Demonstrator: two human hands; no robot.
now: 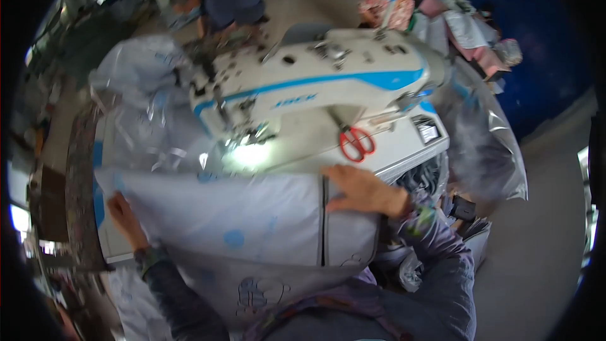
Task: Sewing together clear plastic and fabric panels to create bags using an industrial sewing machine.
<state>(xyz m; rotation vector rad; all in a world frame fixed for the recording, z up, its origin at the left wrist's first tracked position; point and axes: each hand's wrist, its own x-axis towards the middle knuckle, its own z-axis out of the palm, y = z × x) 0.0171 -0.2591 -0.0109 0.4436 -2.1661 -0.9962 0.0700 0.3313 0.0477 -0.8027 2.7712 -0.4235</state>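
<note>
A pale grey-white fabric sheet (208, 208) with blue dots and line drawings spreads across the front of the sewing machine (315, 85) and hangs toward my lap. At its left edge, my left hand (126, 222) is closed on the fabric, its fingertips partly hidden. My right hand (363, 192) lies on the right part of the sheet, thumb and fingers apart, beside a dark strip (324, 221) running down the fabric. The sheet's far edge lies just in front of the lit needle area (251, 155).
Red-handled scissors (356, 144) lie on the machine bed. Clear plastic-like material (148, 101) is heaped at the left, and more plastic sheeting (483, 142) hangs at the right. Another person (230, 6) bends over beyond the machine; a second person (388, 9) is farther right.
</note>
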